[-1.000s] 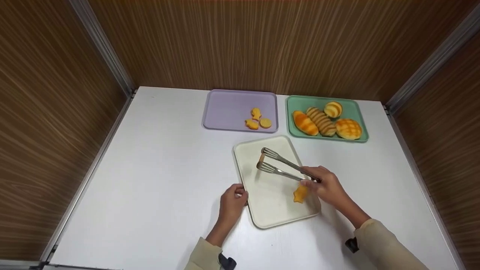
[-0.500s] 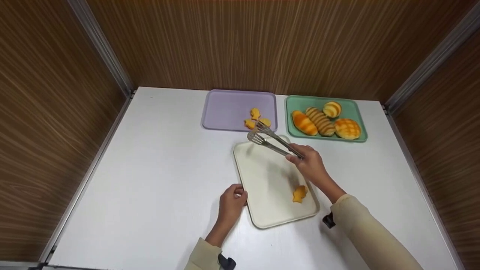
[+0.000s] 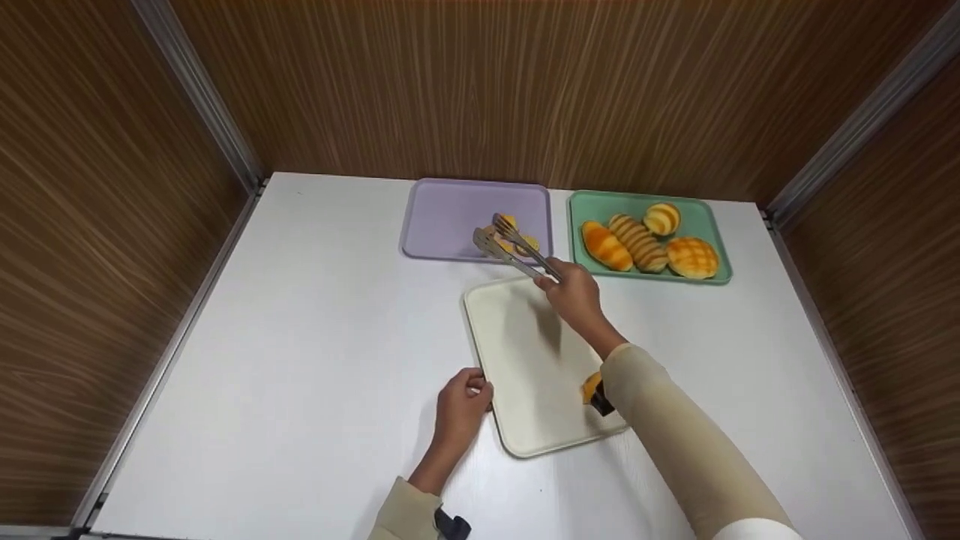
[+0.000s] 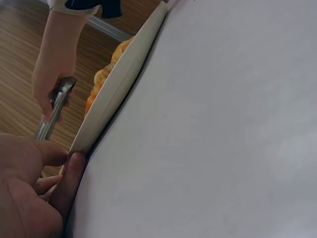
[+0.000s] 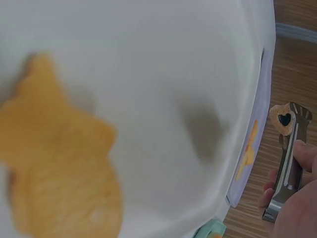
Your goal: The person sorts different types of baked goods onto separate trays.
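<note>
Tongs held over the lilac tray, cream tray steadied below

White tabletop [image 3: 300, 337] fills the frame; at centre lies the cream tray [image 3: 525, 360], its left edge pinched by the left hand [image 3: 461, 405]. Up-centre, the lilac tray [image 3: 450, 217]. The right hand [image 3: 574, 292] wraps the tongs [image 3: 514, 247] — long axis running up-left, tips open around small cookies [image 3: 517, 240] — while a fish-shaped cookie [image 5: 59, 163] lies lower right.

Right hand [image 3: 571, 289] gripping tongs [image 3: 512, 247] over cookies on far purple tray [image 3: 450, 217]; left hand [image 3: 461, 409] holding near cream tray [image 3: 525, 360] left edge
</note>
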`<state>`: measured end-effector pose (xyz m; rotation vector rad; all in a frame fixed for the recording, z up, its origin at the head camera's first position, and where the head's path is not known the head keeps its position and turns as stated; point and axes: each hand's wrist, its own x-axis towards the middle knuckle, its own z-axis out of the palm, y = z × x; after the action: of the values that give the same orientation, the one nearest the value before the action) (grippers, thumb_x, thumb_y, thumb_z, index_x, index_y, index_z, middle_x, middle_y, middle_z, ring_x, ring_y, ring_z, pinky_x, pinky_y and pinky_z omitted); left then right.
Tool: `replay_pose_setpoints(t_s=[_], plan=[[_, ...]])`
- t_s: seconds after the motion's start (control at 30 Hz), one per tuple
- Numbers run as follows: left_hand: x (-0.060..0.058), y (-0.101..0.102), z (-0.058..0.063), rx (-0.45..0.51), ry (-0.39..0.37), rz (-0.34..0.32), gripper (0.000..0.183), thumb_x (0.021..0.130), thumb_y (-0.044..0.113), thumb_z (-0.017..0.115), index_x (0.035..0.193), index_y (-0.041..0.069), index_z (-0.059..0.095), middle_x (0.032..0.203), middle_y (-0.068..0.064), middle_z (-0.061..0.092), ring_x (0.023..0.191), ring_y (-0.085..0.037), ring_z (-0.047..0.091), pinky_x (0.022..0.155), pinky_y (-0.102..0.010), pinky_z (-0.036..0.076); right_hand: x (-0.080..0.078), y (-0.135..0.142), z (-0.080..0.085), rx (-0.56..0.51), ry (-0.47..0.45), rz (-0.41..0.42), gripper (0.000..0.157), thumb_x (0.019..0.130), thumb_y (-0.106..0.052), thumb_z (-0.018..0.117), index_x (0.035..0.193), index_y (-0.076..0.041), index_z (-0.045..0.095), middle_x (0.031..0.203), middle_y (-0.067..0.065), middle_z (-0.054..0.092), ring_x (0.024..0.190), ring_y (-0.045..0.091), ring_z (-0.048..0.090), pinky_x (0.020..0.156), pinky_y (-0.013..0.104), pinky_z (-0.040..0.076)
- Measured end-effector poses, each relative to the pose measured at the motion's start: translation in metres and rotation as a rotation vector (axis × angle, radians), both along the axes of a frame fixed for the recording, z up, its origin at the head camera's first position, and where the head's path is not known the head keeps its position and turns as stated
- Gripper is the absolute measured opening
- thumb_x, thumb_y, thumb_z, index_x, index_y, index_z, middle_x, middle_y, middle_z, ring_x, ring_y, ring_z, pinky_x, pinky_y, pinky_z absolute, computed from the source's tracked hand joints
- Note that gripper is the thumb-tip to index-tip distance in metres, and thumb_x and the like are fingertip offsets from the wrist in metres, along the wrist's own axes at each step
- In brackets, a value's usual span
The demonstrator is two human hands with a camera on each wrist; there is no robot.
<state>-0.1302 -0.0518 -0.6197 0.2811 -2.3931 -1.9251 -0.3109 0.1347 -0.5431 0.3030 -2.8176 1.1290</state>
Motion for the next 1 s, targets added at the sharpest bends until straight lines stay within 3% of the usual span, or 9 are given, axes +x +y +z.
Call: replay_pose_setpoints(t_s=[0.43,0.77,1.0], plan=[[0.0,0.001,-0.001,-0.008,0.005,-0.007,0.022,0.093,0.012,0.065,0.112,0.001,0.068,0.091,-0.005,0.067,0.07,-0.008,0.063,0.063,-0.021,0.059,-0.021,-0.033,-0.007,0.098,-0.021,-0.028,0.034,0.093,-0.022,0.071,0.12,-0.001,0.069,0.113,0.021,0.072,0.104,0.039,0.067,0.09,0.054,0.053],[0.0,0.001,0.001,0.003,-0.004,-0.01,0.022,0.092,0.011,0.064,0.111,-0.001,0.067,0.091,-0.006,0.066,0.072,-0.01,0.063,0.063,-0.021,0.06,-0.022,-0.026,-0.008,0.076,-0.04,-0.013,0.048,0.095,-0.023,0.07,0.136,0.0,0.061,0.13,0.021,0.066,0.122,0.038,0.062,0.105,0.052,0.049],[-0.001,0.001,0.0,-0.003,0.001,0.003,0.021,0.092,0.01,0.065,0.11,0.0,0.068,0.089,-0.006,0.067,0.069,-0.008,0.062,0.062,-0.021,0.059,-0.009,-0.01,-0.008,0.037,-0.056,0.047,0.052,0.097,-0.025,0.068,0.14,0.0,0.056,0.136,0.022,0.061,0.129,0.038,0.056,0.111,0.052,0.045]])
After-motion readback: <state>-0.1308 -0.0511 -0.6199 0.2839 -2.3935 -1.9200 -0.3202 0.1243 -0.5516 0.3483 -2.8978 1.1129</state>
